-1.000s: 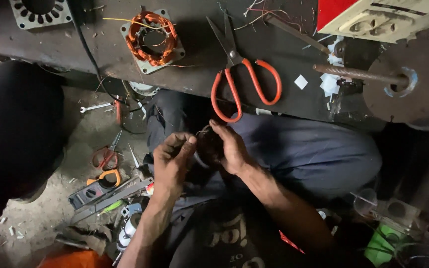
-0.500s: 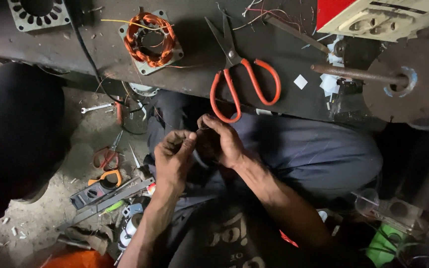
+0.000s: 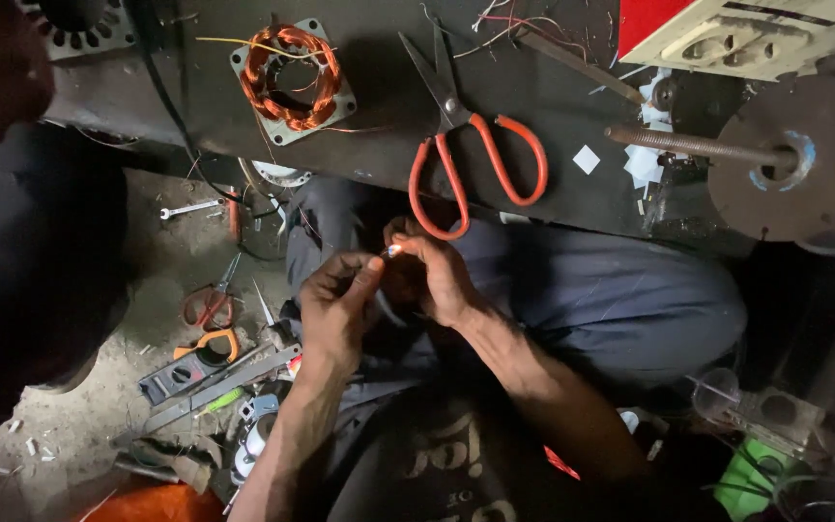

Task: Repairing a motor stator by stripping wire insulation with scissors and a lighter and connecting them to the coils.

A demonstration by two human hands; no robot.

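Both hands have drawn closer below the red-handled scissors [image 3: 475, 159] on the desk [image 3: 572, 106]: right hand [image 3: 437, 280] pinches a small wire tip [image 3: 394, 250], left hand [image 3: 340, 309] pinching just beside it.

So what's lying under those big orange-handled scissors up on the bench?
The orange-handled scissors lie flat on the dark bench top. Through their handle loops only bare dark surface shows. Whatever is directly beneath the blades is covered.

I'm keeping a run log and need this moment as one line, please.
left hand: pinching thin wire | right hand: pinching small wire tip | scissors: on bench, untouched | stator: on bench
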